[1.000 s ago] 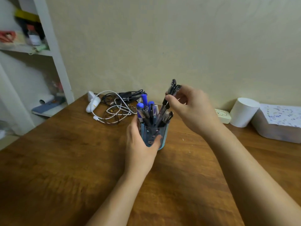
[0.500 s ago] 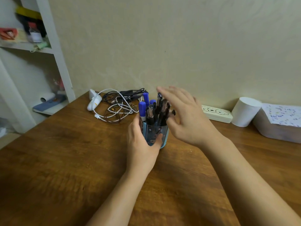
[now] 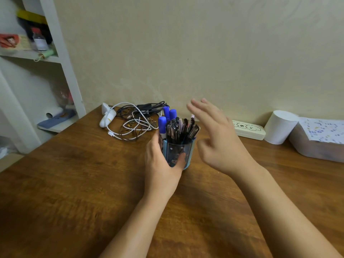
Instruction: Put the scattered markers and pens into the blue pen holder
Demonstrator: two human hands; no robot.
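Your left hand wraps the blue pen holder, which stands upright mid-worktop, crammed with 3 blue-capped markers and dark pens. Your right hand hovers just beside it, fingers spread, holding nothing. The holder looks light, smooth plastic and top-heavy, so grip its lower wall, not the pens.

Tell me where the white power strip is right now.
In the head view, the white power strip lies on the table's far right side against the wall, between the open right hand and the white paper roll.
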